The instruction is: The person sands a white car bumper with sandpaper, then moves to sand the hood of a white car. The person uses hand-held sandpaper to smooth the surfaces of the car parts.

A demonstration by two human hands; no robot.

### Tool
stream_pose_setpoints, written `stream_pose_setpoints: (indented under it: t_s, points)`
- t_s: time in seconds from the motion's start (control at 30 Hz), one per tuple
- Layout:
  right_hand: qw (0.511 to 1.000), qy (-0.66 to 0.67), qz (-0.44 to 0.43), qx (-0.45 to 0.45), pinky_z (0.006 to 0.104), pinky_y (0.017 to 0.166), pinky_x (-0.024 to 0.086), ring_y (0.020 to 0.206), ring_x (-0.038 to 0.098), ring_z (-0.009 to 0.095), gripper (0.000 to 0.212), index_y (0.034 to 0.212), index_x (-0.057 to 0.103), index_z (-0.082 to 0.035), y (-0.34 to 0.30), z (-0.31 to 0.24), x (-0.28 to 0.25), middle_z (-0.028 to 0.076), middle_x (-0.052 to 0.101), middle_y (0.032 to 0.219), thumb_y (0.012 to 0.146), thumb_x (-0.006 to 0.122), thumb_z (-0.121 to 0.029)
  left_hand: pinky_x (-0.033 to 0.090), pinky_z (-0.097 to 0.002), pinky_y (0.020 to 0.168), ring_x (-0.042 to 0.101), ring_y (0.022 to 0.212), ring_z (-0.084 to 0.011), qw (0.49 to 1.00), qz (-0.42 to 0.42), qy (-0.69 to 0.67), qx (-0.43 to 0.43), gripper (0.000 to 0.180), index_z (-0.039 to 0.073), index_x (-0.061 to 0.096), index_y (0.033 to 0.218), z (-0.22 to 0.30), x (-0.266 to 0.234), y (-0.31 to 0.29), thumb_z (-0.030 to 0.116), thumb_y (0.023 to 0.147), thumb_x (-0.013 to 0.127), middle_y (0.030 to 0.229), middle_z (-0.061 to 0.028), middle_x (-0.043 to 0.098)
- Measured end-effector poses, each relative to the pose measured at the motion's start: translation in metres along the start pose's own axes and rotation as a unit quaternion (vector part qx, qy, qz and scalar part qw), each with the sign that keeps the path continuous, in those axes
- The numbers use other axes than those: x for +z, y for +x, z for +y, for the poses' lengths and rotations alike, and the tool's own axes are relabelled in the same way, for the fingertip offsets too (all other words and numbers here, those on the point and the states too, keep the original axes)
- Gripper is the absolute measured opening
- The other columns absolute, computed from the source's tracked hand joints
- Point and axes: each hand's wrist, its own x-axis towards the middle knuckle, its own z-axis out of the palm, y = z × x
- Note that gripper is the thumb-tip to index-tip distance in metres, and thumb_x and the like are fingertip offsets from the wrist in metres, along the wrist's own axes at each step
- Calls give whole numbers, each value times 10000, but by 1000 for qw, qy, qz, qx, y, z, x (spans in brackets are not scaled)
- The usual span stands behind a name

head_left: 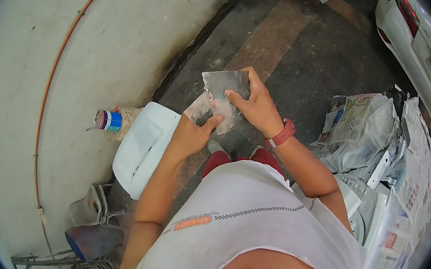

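Observation:
In front of my body, both hands hold a dusty grey sheet that looks like sandpaper (222, 84). Whitish smears cover its lower part, and its edges are ragged. My left hand (192, 134) grips the lower left part, with the thumb on top and the fingers hidden beneath. At the upper right, my right hand (258, 105) pinches the sheet between its thumb and the fingers behind it. A jagged line runs between the two parts; I cannot tell whether it is a tear, a fold or two overlapping pieces.
A white plastic chair (145, 142) stands on my left by the wall (15, 74), beside a blue-banded container (112, 121). Newspaper-covered car parts (360, 124) are close on my right. A white car (421, 51) is at the far right, on dark textured flooring (337, 47).

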Motion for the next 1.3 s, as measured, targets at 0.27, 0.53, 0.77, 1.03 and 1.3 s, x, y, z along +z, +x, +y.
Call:
stream_pose_setpoints:
  t_s: [0.27,0.53,0.77,1.03,1.3]
  points:
    - [991,-62,42,-112,367,858,549,951,669,205,406,1216,548,12,12,-6,-12,167,691,1030,924,765,-168,480,-355,1083,603,1256,-173,990,-71,-104,-60,584,-11,518,1482,-7,-20,-8,150,974,756,1378,-91,648]
    - [981,119,-154,23,334,988,504,1086,607,152,469,1293,598,20,-4,0,6,86,669,1130,977,767,-282,452,-387,1140,490,1425,-218,835,-116,-536,-56,720,23,392,1590,-23,-2,-8,187,987,751,1531,-142,527]
    - [878,443,-126,133,365,991,535,1086,668,166,390,1297,629,-42,-23,25,-7,62,685,1196,1050,679,-339,488,-375,1085,640,1230,-211,957,65,-283,24,539,18,552,1454,-22,-1,3,181,989,769,1328,-98,684]
    - [860,448,-44,241,329,742,611,869,716,146,314,1228,638,-61,-24,29,-9,43,718,1057,1059,658,-324,481,-329,1017,639,1127,-153,990,91,-97,39,375,-21,687,1275,-25,-4,-8,289,1064,672,1208,-73,737]
    - [989,66,132,-16,356,933,561,1035,688,202,383,1297,591,37,-5,41,-1,148,698,1186,989,718,-153,495,-328,995,653,1103,-156,991,114,-45,53,380,-26,678,1277,-11,5,-13,294,1075,649,1180,-84,745]
